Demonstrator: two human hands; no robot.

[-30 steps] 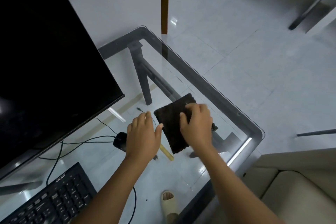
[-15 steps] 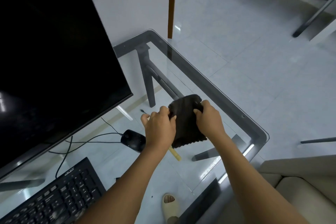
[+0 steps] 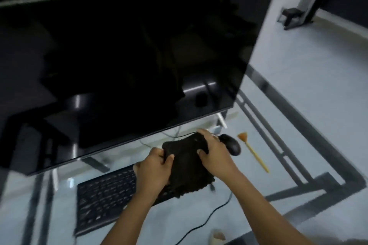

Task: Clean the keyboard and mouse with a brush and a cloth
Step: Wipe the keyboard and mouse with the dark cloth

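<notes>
Both hands hold a dark brown cloth (image 3: 187, 167) above the right end of the black keyboard (image 3: 103, 195). My left hand (image 3: 153, 169) grips its left edge and my right hand (image 3: 215, 155) grips its upper right part. The cloth hangs down and hides the keyboard's right end. A black wired mouse (image 3: 231, 144) lies on the glass just right of my right hand. The brush (image 3: 253, 152), with a yellow handle and orange bristles, lies further right on the glass.
A large dark monitor (image 3: 129, 61) stands behind the keyboard on the glass table (image 3: 298, 125). A black cable (image 3: 209, 219) trails off the table's near side. My sandalled foot (image 3: 217, 236) shows through the glass. A desk leg (image 3: 298, 14) stands at the far right.
Both hands took hold of the cloth, lifted it off the glass and carried it left over the keyboard. The view swung left toward the monitor, and the brush stayed on the table.
</notes>
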